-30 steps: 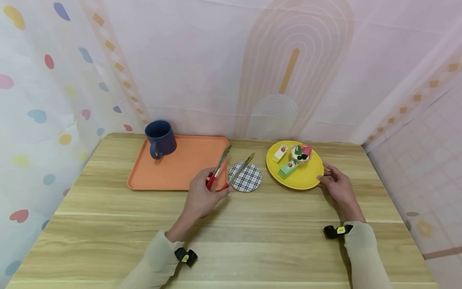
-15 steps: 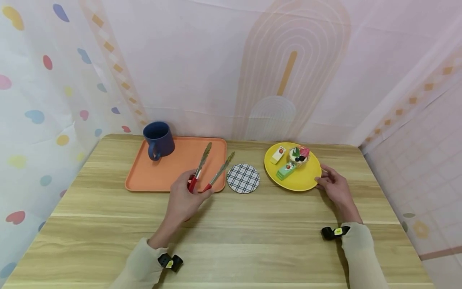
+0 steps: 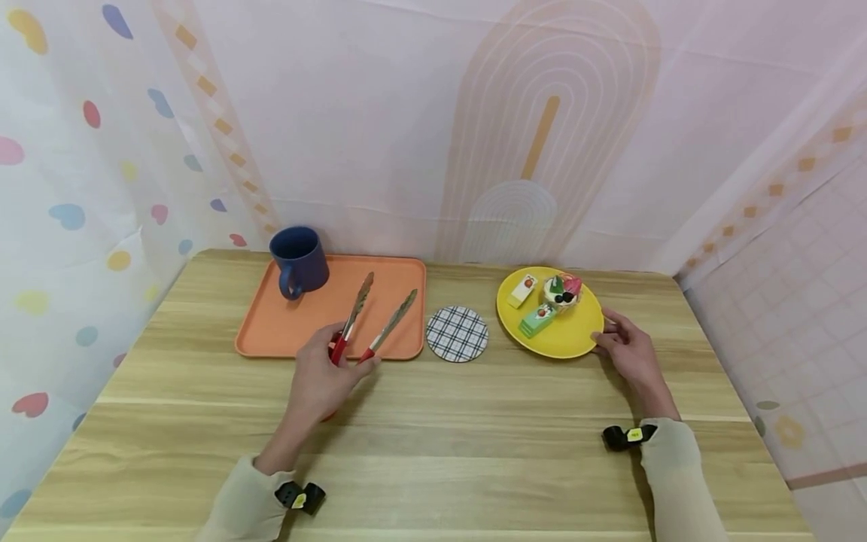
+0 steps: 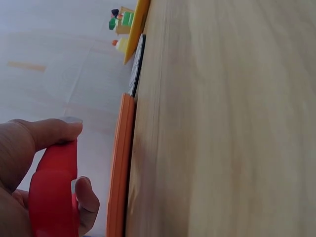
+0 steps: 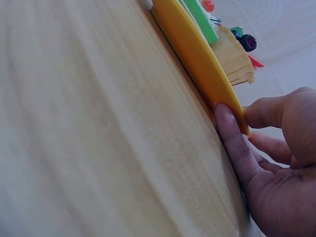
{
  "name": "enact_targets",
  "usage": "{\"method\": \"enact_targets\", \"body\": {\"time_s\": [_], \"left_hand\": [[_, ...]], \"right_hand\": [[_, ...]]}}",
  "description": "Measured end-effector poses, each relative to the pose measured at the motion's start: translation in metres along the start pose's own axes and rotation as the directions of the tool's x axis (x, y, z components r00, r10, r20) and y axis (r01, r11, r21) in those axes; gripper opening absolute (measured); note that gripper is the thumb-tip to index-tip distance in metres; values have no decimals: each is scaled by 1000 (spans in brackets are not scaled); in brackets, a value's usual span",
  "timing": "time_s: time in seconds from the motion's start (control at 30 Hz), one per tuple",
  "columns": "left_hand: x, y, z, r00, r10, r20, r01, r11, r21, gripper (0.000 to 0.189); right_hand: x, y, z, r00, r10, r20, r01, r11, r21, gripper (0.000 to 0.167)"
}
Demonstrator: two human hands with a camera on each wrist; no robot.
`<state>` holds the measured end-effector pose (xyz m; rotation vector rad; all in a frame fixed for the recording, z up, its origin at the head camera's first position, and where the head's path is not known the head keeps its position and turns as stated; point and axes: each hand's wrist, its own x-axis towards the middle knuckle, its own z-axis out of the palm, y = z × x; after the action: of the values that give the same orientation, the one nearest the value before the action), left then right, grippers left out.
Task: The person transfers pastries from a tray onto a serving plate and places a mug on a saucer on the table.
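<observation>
My left hand (image 3: pixel 323 384) grips a pair of tongs (image 3: pixel 355 309) by the red handles, thumb on one side and fingers on the other. The metal arms are spread apart over the orange tray (image 3: pixel 271 331), with nothing between the tips. In the left wrist view the red handle (image 4: pixel 52 197) fills the hand. My right hand (image 3: pixel 631 350) pinches the right rim of a yellow plate (image 3: pixel 576 339), thumb above and fingers beneath in the right wrist view. On the plate lie a white-and-yellow cake slice (image 3: pixel 522 291), a green cake slice (image 3: pixel 537 321) and a fruit tart (image 3: pixel 562 292).
A dark blue mug (image 3: pixel 299 260) stands at the tray's back left corner. Between tray and plate lies a round plaid coaster (image 3: pixel 457 334). Printed cloth (image 3: pixel 379 135) hangs behind the wooden table (image 3: pixel 460 452).
My left hand has carried the tongs leftward, from beside the coaster to over the tray. The right hand and plate have stayed put.
</observation>
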<state>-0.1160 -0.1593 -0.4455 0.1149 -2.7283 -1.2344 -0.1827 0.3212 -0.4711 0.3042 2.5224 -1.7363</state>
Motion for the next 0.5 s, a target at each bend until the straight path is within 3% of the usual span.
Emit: {"method": "enact_targets", "body": {"time_s": [0.5], "left_hand": [[-9, -26, -29, 998, -29, -56, 33, 998, 62, 73]], "right_hand": [[1, 1, -1, 1000, 10, -6, -10, 1000, -1, 62]]}}
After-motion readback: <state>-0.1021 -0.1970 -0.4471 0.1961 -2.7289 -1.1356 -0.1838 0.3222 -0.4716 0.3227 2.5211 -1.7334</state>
